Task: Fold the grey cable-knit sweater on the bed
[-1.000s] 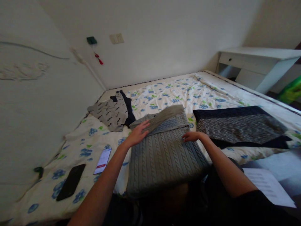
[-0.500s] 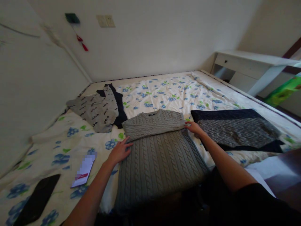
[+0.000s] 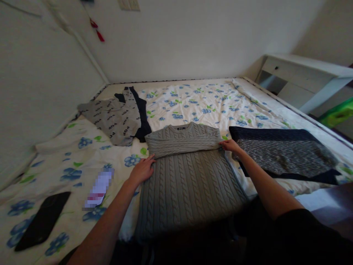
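Sweater: grey cable-knit sweater [image 3: 187, 176] lies flat on the bed [image 3: 209, 99], straight in front of me, neckline away from me, hem hanging over the near edge. I see both sleeves folded across the chest as one band.
Left hand: my left hand [image 3: 142, 170] rests palm down on the sweater's left edge, just below the folded sleeve band. Fingers [image 3: 150, 161] are spread flat and grip nothing.
Right hand: my right hand [image 3: 231, 146] touches the sweater's right edge at the end of the sleeve band. Its fingers [image 3: 223, 142] lie loosely on the knit; I cannot tell whether they pinch it.
Left of the sweater: a grey printed garment [image 3: 116, 117] over a dark one, crumpled near the wall, just beside the sweater's shoulder.
Right of the sweater: a dark speckled garment [image 3: 284, 152] spread flat, close beside my right forearm.
Near left: a phone with lit screen [image 3: 99, 186] and a black phone [image 3: 41, 221] lying on the flowered sheet, apart from the sweater.
Far right: a white desk [image 3: 303, 77] beside the bed.
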Tool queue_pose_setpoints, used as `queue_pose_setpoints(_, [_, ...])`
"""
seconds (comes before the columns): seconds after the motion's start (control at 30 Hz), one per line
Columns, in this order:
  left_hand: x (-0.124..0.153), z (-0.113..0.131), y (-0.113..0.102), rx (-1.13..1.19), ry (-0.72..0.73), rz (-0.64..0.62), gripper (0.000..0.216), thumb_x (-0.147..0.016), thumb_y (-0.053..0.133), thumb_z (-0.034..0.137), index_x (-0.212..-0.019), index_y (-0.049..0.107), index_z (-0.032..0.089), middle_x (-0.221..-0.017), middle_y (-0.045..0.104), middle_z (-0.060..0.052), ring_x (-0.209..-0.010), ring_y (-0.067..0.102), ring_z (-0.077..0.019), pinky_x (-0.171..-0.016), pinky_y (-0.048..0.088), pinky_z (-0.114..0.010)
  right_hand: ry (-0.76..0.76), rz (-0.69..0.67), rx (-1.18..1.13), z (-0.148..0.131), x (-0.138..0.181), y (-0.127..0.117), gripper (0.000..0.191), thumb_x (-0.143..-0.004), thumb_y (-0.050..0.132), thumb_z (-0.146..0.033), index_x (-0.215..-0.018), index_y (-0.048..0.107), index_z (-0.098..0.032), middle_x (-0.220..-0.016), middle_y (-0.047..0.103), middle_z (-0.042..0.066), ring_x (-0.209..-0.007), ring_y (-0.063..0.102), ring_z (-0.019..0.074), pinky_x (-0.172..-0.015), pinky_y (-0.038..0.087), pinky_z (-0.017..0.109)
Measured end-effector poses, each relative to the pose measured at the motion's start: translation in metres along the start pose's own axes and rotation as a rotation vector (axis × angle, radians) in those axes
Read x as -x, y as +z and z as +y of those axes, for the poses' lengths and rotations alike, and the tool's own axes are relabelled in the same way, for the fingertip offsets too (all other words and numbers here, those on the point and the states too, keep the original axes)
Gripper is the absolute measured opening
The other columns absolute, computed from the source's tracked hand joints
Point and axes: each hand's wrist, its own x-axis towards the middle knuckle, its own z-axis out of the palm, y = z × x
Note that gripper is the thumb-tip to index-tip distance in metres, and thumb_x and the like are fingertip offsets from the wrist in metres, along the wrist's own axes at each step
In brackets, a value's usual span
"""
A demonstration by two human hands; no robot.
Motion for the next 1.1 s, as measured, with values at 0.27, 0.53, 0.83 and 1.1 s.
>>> queue_pose_setpoints(0.27, [-0.008, -0.005, 0.001, -0.001, -0.092, 0.072, 0.074, -0.090, 0.054, 0.018, -0.163, 0.058, 0.009, -0.182, 0.042, -0.016, -0.153, 0.059, -0.0360, -0.131, 0.044, -0.045, 0.059, 0.005, -0.368, -0.016, -0.006, 0.003, 0.024, -0.093, 0.077, -0.027, -0.109, 0.087, -0.012, -0.090, 0.083, 0.008, -0.077, 0.071, 0.0157, -0.073, 0.061, 0.023])
queue_pose_setpoints(0.53, [-0.010, -0.017, -0.003, 0.081, -0.136, -0.106, 0.069, -0.087, 0.061, 0.027, -0.153, 0.069, 0.011, -0.178, 0.048, -0.019, -0.153, 0.061, -0.0368, -0.129, 0.047, -0.041, -0.197, 0.045, -0.292, -0.029, -0.013, 0.002, 0.036, -0.100, 0.070, -0.031, -0.132, 0.083, -0.019, -0.134, 0.082, 0.008, -0.136, 0.071, 0.0269, -0.121, 0.054, 0.042])
queue_pose_setpoints(0.83, [-0.014, -0.028, 0.000, 0.147, -0.100, -0.118, 0.066, -0.086, 0.062, 0.036, -0.147, 0.075, 0.014, -0.178, 0.048, -0.016, -0.156, 0.058, -0.0373, -0.133, 0.043, -0.044, 0.321, -0.114, 0.124, 0.003, 0.002, -0.013, 0.028, -0.095, 0.087, -0.035, -0.110, 0.077, -0.013, -0.088, 0.083, 0.012, -0.082, 0.082, 0.0252, -0.080, 0.069, 0.035])
queue_pose_setpoints(1.1, [-0.017, -0.038, 0.008, 0.226, -0.064, -0.132, 0.074, -0.082, 0.060, 0.039, -0.149, 0.072, 0.009, -0.179, 0.045, -0.019, -0.161, 0.052, -0.0373, -0.134, 0.041, -0.043, 0.375, -0.347, 0.239, 0.010, 0.026, -0.007, 0.033, -0.097, 0.085, -0.042, -0.085, 0.070, -0.015, -0.052, 0.062, 0.001, -0.045, 0.060, 0.0131, -0.047, 0.052, 0.020])
